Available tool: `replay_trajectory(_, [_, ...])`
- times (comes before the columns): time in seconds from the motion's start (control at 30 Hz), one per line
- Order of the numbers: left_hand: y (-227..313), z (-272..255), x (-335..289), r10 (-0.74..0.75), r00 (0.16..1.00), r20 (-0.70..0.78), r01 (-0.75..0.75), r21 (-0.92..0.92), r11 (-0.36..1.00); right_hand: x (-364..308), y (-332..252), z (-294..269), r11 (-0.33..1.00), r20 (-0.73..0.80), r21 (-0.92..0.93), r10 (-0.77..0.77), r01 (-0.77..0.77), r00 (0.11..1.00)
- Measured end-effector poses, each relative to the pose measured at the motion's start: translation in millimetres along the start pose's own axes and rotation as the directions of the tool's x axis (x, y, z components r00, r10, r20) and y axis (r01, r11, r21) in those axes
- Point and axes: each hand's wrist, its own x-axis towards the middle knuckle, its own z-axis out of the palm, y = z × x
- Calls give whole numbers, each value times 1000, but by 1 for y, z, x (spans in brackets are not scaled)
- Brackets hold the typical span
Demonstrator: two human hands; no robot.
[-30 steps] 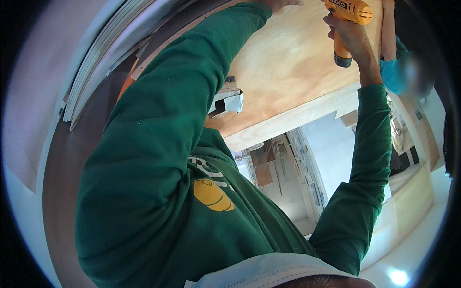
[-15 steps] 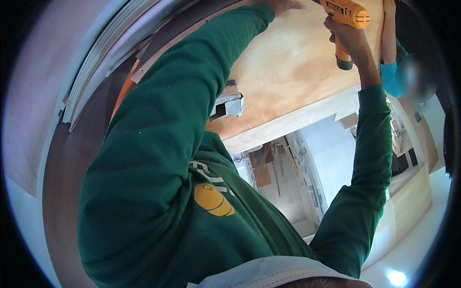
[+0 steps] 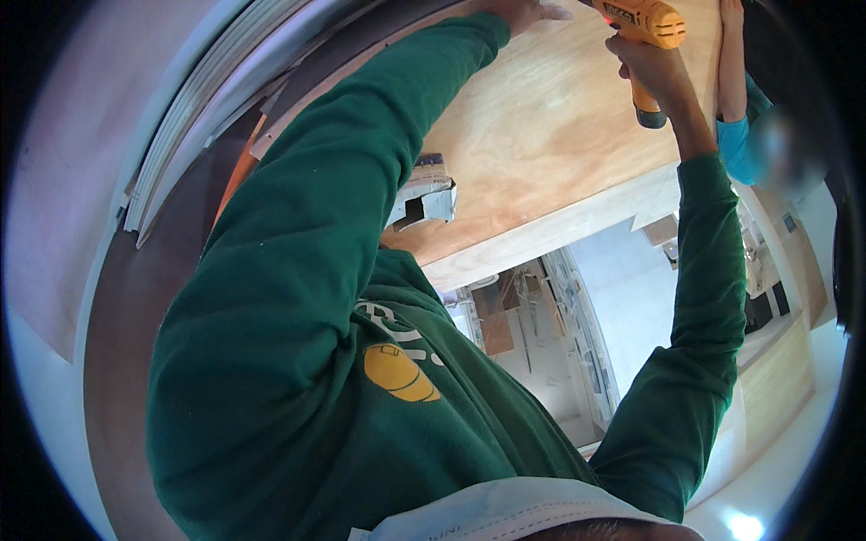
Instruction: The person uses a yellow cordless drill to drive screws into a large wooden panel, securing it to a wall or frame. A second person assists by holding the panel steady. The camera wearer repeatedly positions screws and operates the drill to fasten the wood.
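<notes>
An orange drill point(image 3: 645, 22) is held at the upper right, its handle wrapped by the fingers of the right hand point(image 3: 657, 70), before a pale wooden board point(image 3: 523, 126) — its nose is cut off by the view's upper edge and is aimed toward the left hand point(image 3: 534, 11). That hand is cropped too, so whether anything is gripped by it cannot be made out. If the drill is let slip sideways, the left hand could be struck; if the board is jolted, the cardboard box point(image 3: 433, 200) could be shifted — or a co-worker's arm point(image 3: 732, 72) knocked
</notes>
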Motion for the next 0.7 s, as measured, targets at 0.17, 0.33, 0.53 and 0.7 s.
replay_trajectory(0.17, [6, -17, 5, -60, 993, 106, 61, 2, 998, 8, 2, 2, 1000, -10, 0, -14, 14, 1000])
replay_trajectory(0.33, [-4, -8, 0, -24, 1000, 2, 24, 91, 996, 10, 5, 10, 999, -18, 45, -30, 31, 999])
replay_trajectory(0.53, [0, 1, -5, -33, 999, -17, 35, 143, 989, 11, 6, 8, 998, 11, 49, -27, 27, 1000])
replay_trajectory(0.7, [-3, 3, -5, -14, 999, -39, 19, 142, 990, 23, 16, 8, 1000, 38, 6, -30, 30, 999])
